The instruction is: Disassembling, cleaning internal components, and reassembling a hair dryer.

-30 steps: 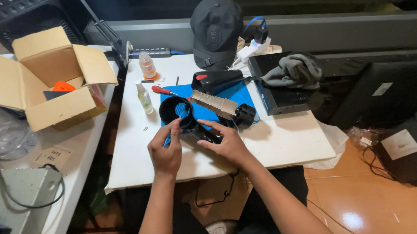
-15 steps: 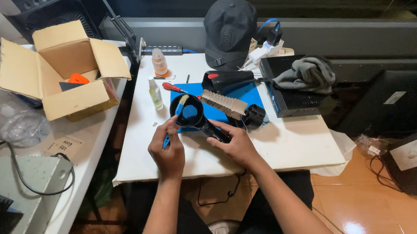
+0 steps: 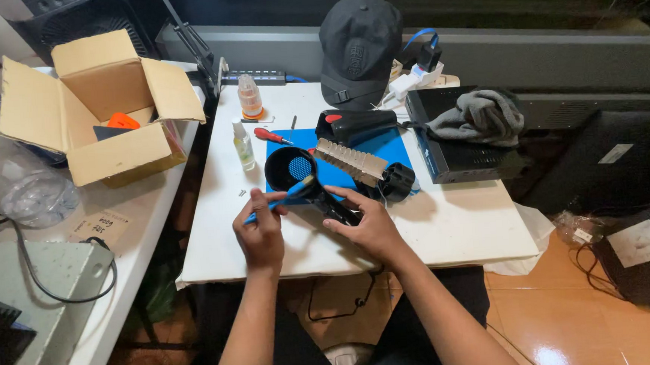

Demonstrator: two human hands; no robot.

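My right hand grips the handle of a black hair dryer body, whose round open end shows the blue mat behind it. My left hand holds a small blue brush with its tip against the rim of that opening. Both hands rest over the white table near its front edge. A finned heating element part and a black round cap lie on the blue mat just beyond.
A red-handled screwdriver, two small bottles and a black cap are on the table. A grey cloth lies on a black box at right. An open cardboard box sits at left.
The view has shifted slightly; the hair dryer body is raised and tilted a bit more toward me, and the brush tip now touches its rim.
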